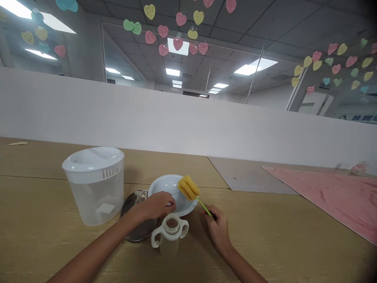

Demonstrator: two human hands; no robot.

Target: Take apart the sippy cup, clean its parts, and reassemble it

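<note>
My right hand (218, 226) is closed around the thin green handle of a bottle brush (188, 188) with a yellow sponge head. The sponge is raised over the right side of a white bowl (188, 205). My left hand (161, 205) reaches across the bowl's left part with its fingers curled in; what they hold, if anything, is hidden. Just below that hand stands an uncapped baby bottle (170, 236) with two white side handles. A round metal tray (141, 232) lies partly under my left forearm, with a small clear item (141, 195) at its far edge.
A translucent plastic bucket (96, 192) with a white lid stands at the left. A pink cloth (332, 196) covers the right side of the table (265, 236), with a small pinkish object (359, 168) behind it. A low white wall (176, 122) runs along the back.
</note>
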